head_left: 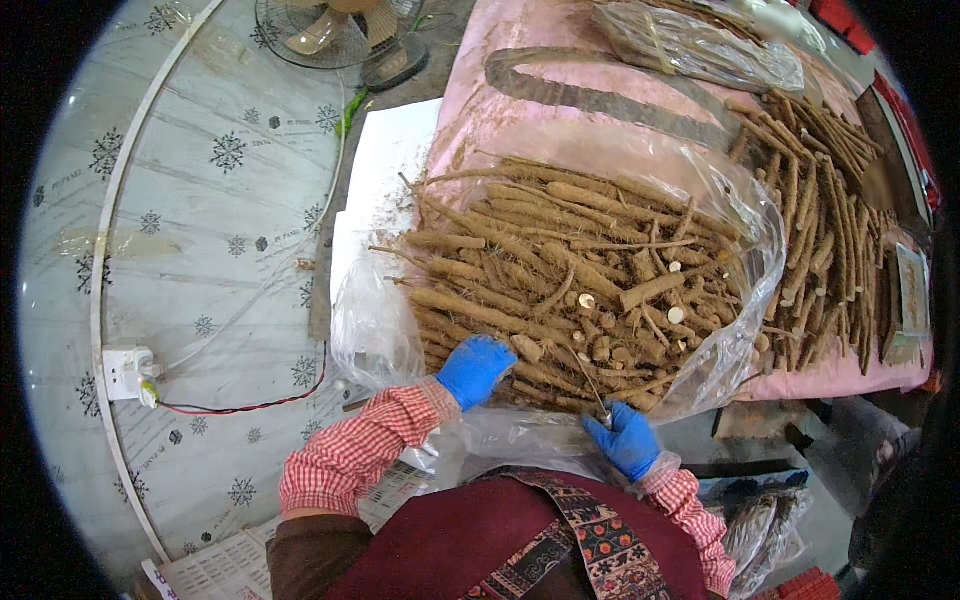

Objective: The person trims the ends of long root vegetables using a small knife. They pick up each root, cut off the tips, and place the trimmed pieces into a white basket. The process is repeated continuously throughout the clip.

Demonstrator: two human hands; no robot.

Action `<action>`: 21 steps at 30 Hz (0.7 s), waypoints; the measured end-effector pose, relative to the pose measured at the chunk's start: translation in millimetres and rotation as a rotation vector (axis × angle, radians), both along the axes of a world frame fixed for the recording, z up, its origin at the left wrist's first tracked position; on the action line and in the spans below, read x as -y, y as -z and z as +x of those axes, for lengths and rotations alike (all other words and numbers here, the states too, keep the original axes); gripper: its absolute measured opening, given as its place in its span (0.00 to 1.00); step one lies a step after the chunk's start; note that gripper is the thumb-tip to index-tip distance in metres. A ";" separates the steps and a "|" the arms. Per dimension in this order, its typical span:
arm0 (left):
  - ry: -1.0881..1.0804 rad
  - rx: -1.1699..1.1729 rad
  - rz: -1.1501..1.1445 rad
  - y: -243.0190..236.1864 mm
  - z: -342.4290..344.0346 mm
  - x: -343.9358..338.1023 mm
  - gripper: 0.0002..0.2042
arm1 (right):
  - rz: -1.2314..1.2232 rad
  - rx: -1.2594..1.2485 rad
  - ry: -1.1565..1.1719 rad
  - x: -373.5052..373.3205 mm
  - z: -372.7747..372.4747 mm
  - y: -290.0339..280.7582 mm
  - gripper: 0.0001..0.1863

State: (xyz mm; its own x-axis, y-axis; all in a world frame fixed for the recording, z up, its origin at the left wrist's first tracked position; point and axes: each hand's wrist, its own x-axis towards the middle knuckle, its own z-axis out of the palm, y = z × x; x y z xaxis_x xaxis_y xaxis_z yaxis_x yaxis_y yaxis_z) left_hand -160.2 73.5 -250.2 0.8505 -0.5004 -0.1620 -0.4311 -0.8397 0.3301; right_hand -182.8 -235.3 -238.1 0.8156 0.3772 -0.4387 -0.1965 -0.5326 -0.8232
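While resting on the root pile (560, 270), left hand (473, 368) curling loosely, gripping nothing; right hand (625, 438) pinching thin root (588, 382), slanting up-left toward the left hand

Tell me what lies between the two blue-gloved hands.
In the head view, between the left hand and the right hand lie the cut ends of the pale roots and the crumpled edge of the clear plastic bag.

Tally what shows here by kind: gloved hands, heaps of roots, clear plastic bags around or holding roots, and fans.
Blue-gloved hands: 2, left hand and right hand
Root heaps: 2, bagged heap and loose heap
Clear plastic bags: 2, open bag and far bag
Fans: 1, fan
Total: 7
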 end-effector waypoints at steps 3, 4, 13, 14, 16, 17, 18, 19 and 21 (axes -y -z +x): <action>0.096 0.075 0.131 10.5 0.1 -2.4 0.09 | -0.011 0.005 0.109 -2.9 -4.5 -8.7 0.15; 0.084 0.114 0.100 12.6 1.4 -1.1 0.09 | -0.011 0.011 0.149 -1.3 -3.7 -10.4 0.13; -0.123 0.080 -0.218 -28.5 41.2 -30.4 0.15 | 0.228 0.147 0.785 20.7 6.3 -21.0 0.07; -0.218 0.076 -0.336 -50.1 48.8 -35.5 0.16 | 0.166 0.205 0.786 21.4 12.2 -31.3 0.08; -0.306 0.063 -0.587 -62.2 63.4 -37.8 0.18 | 0.177 0.130 0.852 25.7 14.5 -30.7 0.09; -0.417 -0.142 -0.653 -70.1 67.1 -34.9 0.20 | 0.143 0.166 0.833 26.2 14.4 -24.6 0.09; -0.521 -0.359 -0.714 -80.9 70.1 -26.4 0.22 | 0.152 0.197 0.812 19.6 16.5 -27.6 0.09; -0.623 -0.579 -0.767 -86.7 72.6 -18.2 0.24 | 0.160 0.227 0.791 7.4 20.8 -34.2 0.09; -0.490 -0.503 -0.788 -82.9 69.4 -5.0 0.25 | -0.024 0.361 0.713 -11.2 30.7 -36.6 0.08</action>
